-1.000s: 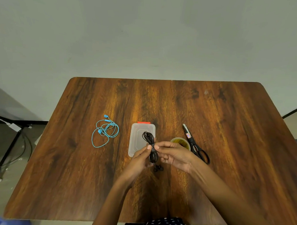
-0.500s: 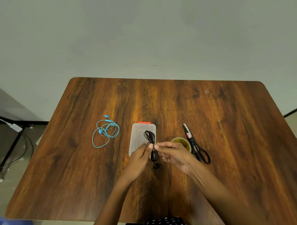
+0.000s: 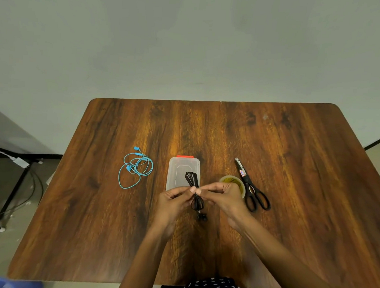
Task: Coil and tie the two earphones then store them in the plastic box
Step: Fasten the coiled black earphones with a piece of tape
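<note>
A black earphone (image 3: 195, 191), coiled into a long narrow bundle, is pinched at its middle between my left hand (image 3: 174, 201) and my right hand (image 3: 223, 196). Its earbuds hang below the bundle near the table. The hands meet just above the near edge of a clear plastic box (image 3: 178, 171) with a red latch, which lies with its lid on. A blue earphone (image 3: 135, 166) lies loosely looped on the wooden table (image 3: 292, 170), left of the box.
A roll of yellowish tape (image 3: 232, 180) sits right of the box, partly behind my right hand. Black scissors (image 3: 251, 189) lie just right of the tape. A black metal stand and cables are on the floor at the left.
Both hands have kept the black bundle pinched and shifted slightly. The thumbs and fingertips now meet more tightly at its middle. Nothing else has moved.
</note>
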Available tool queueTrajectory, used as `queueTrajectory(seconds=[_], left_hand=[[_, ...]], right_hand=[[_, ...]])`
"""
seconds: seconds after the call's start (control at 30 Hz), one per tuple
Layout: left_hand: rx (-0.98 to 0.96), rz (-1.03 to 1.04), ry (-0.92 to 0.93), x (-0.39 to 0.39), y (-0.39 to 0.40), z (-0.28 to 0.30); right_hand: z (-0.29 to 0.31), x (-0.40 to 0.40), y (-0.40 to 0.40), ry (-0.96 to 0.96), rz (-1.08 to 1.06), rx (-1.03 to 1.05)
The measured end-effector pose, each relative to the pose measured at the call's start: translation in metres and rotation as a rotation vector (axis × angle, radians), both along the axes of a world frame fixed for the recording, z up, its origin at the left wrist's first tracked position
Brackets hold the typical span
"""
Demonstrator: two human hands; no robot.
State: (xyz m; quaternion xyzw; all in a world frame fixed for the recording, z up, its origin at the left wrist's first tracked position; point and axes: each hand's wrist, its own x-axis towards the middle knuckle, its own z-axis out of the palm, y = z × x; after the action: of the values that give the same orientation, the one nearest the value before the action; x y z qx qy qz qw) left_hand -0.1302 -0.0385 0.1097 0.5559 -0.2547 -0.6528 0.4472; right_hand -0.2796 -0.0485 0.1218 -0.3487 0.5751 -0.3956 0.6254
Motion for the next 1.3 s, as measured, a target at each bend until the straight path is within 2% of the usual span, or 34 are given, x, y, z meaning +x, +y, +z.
queueTrajectory(seconds=[0.13,0.37,0.53,0.8,0.9,1.13,1.23,1.3], left_hand=[[-0.050,0.003,0.022,-0.004,-0.002,0.000],[-0.190,-0.001,-0.226,-0.010,0.000,-0.007],[-0.189,-0.029,-0.243,-0.008,0.000,-0.009],[-0.136,-0.042,-0.165,-0.007,0.003,-0.009],[-0.078,-0.034,-0.079,-0.007,0.002,-0.011],[0.018,-0.012,0.167,-0.008,-0.001,-0.011],[0.014,-0.021,0.171,-0.006,0.000,-0.013],[-0.012,-0.029,0.107,-0.005,0.001,-0.012]], right_hand=[[0.000,-0.002,-0.003,-0.033,0.026,0.098],[-0.001,-0.004,-0.002,-0.081,-0.011,0.178],[-0.002,-0.003,-0.003,-0.071,-0.018,0.181],[0.002,-0.008,-0.011,-0.143,0.125,0.292],[0.002,-0.009,-0.012,-0.155,0.136,0.323],[0.000,-0.011,-0.015,-0.477,0.116,0.487],[-0.002,-0.011,-0.014,-0.501,0.111,0.479],[-0.003,-0.011,-0.013,-0.455,0.105,0.428]])
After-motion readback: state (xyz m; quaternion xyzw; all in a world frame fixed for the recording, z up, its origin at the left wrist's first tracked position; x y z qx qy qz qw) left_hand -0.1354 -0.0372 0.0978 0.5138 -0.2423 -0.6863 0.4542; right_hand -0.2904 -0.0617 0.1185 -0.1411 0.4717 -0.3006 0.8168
